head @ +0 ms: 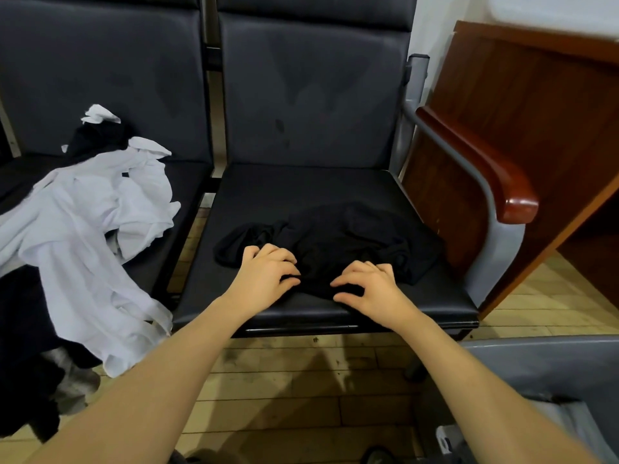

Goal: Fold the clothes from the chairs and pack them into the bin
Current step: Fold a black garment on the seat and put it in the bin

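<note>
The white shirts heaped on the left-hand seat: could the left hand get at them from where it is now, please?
Probably yes. The left hand rests on the black garment, and the white shirts lie uncovered on the next seat to its left, with only the open gap between seats in between.

A wooden desk (536, 105) stands on the plank floor (301, 396).

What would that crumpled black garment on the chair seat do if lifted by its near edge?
The black garment lies bunched in soft folds, so it would probably droop limply. It looks thin, so likely light. The seat looks smooth, so it may slide when the left hand and right hand push it.
</note>
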